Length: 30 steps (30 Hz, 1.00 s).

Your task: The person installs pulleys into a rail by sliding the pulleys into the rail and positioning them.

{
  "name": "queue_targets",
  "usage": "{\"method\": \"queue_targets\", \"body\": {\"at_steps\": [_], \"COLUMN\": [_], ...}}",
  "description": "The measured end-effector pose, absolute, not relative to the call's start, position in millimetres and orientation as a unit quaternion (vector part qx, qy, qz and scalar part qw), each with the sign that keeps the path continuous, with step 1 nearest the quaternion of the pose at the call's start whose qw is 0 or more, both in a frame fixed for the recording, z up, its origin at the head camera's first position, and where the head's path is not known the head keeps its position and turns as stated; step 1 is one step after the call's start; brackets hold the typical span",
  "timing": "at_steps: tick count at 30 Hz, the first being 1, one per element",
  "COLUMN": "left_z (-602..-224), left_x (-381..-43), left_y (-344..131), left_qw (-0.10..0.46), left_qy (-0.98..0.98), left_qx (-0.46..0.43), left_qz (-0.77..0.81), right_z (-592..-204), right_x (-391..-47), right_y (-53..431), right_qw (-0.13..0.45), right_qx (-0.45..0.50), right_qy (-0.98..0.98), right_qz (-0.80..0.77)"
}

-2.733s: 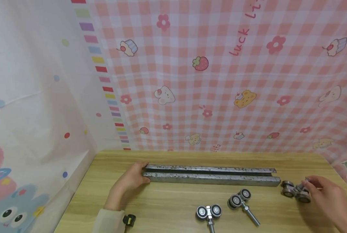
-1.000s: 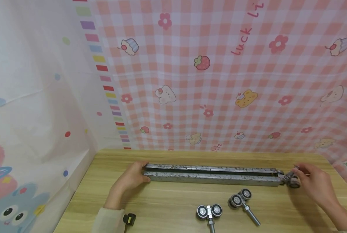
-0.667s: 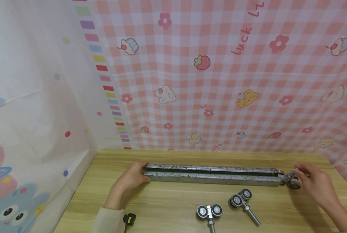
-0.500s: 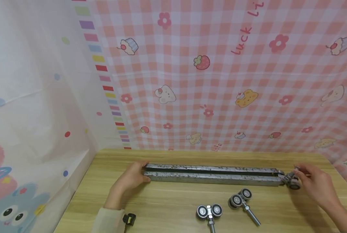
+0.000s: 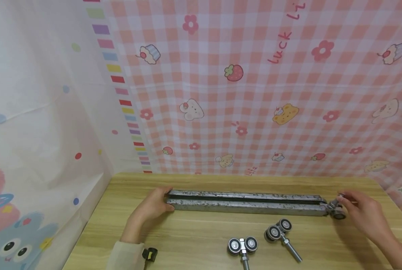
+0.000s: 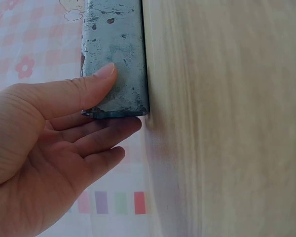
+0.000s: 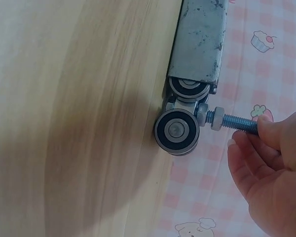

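Note:
A worn grey metal track [image 5: 248, 206], a channel with a slot along its top, lies across the table. My left hand [image 5: 155, 204] grips its left end; in the left wrist view the thumb presses the track's side wall [image 6: 113, 39]. At the other end my right hand [image 5: 366, 213] pinches the threaded bolt of a roller trolley [image 5: 338, 213]. The right wrist view shows one wheel pair partly inside the track's mouth, while the other wheel [image 7: 176, 131] is outside. The bolt [image 7: 239, 123] points up out of the slot side.
Two more roller trolleys lie in front of the track, one at the centre [image 5: 242, 245] and one to its right [image 5: 278, 232]. A small black object with a yellow mark [image 5: 150, 254] sits by the left sleeve. A checked cloth [image 5: 214, 93] hangs behind the table [image 5: 187, 240].
My right hand has brought the trolley left to the track's right end, and its leading wheels have slipped slightly into the channel. My left hand has stayed on the left end.

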<state>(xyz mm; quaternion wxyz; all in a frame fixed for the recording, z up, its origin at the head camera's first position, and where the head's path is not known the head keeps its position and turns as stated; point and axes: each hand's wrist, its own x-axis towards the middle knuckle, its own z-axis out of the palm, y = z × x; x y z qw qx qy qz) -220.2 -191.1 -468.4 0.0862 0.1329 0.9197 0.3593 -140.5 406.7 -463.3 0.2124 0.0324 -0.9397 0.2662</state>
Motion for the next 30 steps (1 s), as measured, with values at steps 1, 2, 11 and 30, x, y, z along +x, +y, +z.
{"method": "queue_targets", "body": {"at_steps": [1,2,11,30], "left_z": [-468.4,-468.7,-469.0,-468.0], "left_x": [-220.0,-219.8,-219.6,-220.0], "left_y": [-191.0,-191.0,-191.0,-191.5], "left_qw": [0.086,0.086,0.084,0.087], "left_qy": [0.92,0.92,0.919,0.918], "left_qx": [0.133,0.133,0.134,0.134], "left_qz": [0.36,0.359,0.362,0.362], "right_z": [-463.3,-463.2,-463.4,-462.7], "right_x": [-140.7,-141.2,-143.4,-148.1], "right_y": [406.2,405.7,398.2,393.7], "right_qw": [0.213,0.214,0.215,0.212], "right_qx": [0.035,0.038,0.043,0.059], "right_qy": [-0.938,-0.938,-0.937,-0.933], "right_qz": [0.269,0.272,0.274,0.285]}}
